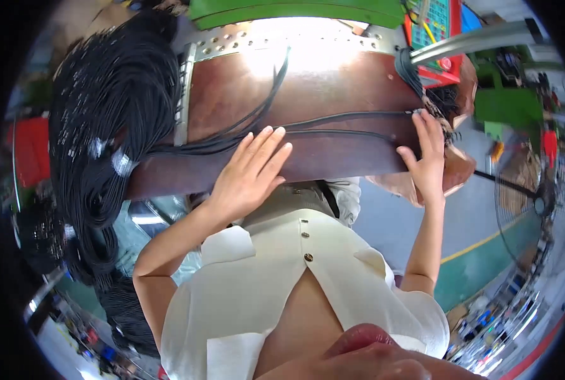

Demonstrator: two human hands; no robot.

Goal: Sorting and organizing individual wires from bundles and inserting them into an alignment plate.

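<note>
Several black cables (pixel 333 118) run across a brown work board (pixel 358 82) from a large bundle at the left. My left hand (pixel 249 172) lies flat with fingers stretched over the board's near part, its fingertips at the cables. At the board's right edge, my right hand (pixel 427 155) has its thumb spread away from straight fingers. Its fingertips touch or cover the end of the upper cable, where a small connector partly shows. The lower cable's end lies on the board to the left of that hand. Other cables bend away toward the lit far side.
A thick bundle of black cables (pixel 114 95) hangs over the board's left side. Beyond the board stands a green machine (pixel 295 11) with a bright lamp. A metal bar (pixel 476 43) and a red control box (pixel 439 76) are at the far right; a fan (pixel 539 204) stands right.
</note>
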